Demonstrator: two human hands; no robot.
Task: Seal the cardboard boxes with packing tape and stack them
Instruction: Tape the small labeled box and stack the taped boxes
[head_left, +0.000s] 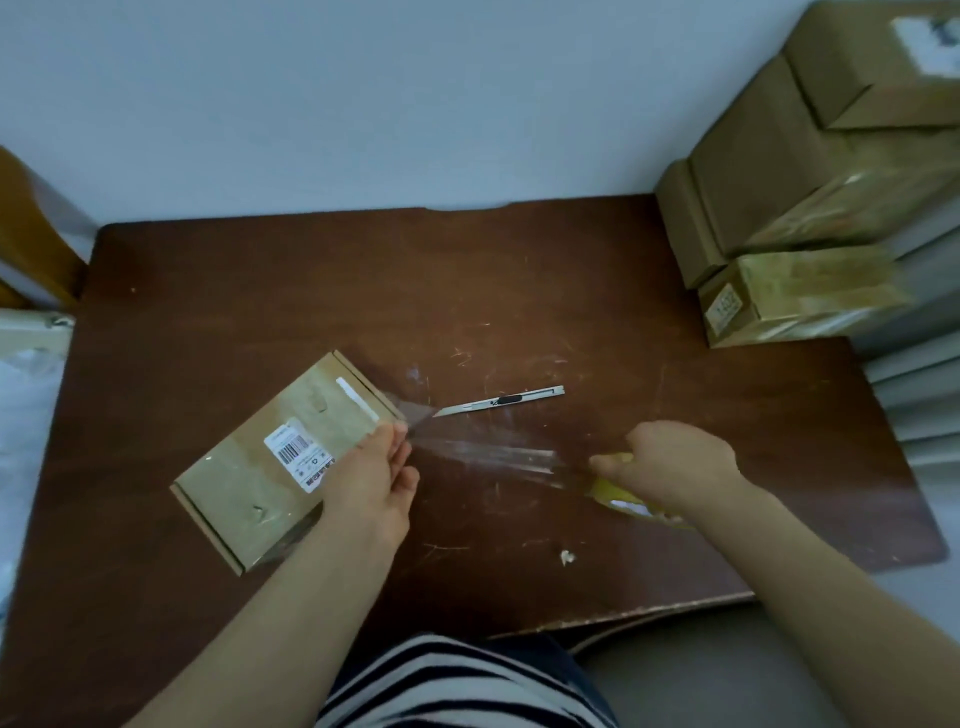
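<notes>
One flat, labelled box (234, 483) trails clear tape (493, 457) to its roll (618, 499).

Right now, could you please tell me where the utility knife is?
In the head view the utility knife lies centrally on the table, just beyond the stretched tape and right of the cardboard box.

Soft, even, somewhat dim light falls flat on the worktop (260, 291), leaving only faint shadows. The stretched tape (493, 457) glints faintly. Motion blurs the right hand (680, 462) and tape roll (613, 491); wide-angle bending smears the stacked boxes (810, 182).
</notes>
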